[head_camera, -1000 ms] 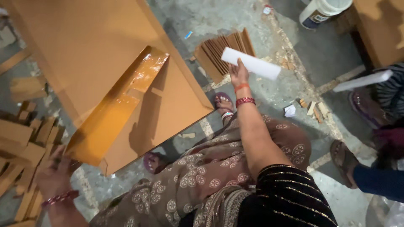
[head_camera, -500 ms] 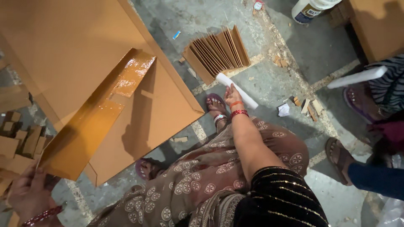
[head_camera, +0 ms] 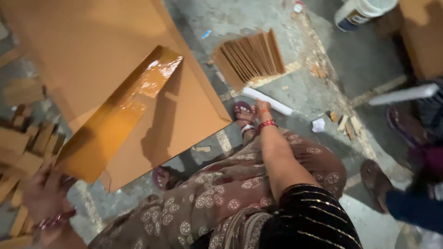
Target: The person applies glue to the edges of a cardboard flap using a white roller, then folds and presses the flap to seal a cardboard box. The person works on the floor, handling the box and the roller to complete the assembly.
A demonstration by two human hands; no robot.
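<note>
A: What is the right hand [head_camera: 263, 108] doing?

B: It reaches down past the knee, and its fingers are closed around a white rolled tube [head_camera: 268, 101] that lies slanted just above the concrete floor [head_camera: 295, 87]. The tube sits in front of the person's sandalled foot [head_camera: 243, 114], and its far end points toward the stack of brown cardboard strips [head_camera: 249, 57] fanned out on the floor.

A: And the left hand [head_camera: 44, 198]?

B: It is low at the left edge, blurred. It meets the lower end of a glossy orange folded card piece [head_camera: 117, 117], but I cannot tell whether its fingers are clamped on it or only pressed against it.

A: Where does that card piece lie?

B: It slants up from the left hand across a large flat cardboard sheet [head_camera: 92, 50] that covers the upper left of the floor.

A: Anything else about?

B: Small cardboard offcuts [head_camera: 23, 138] are heaped at the left. A white bucket [head_camera: 362, 11] stands at the top right, and another person's sandalled foot [head_camera: 376, 182] shows at the right.
</note>
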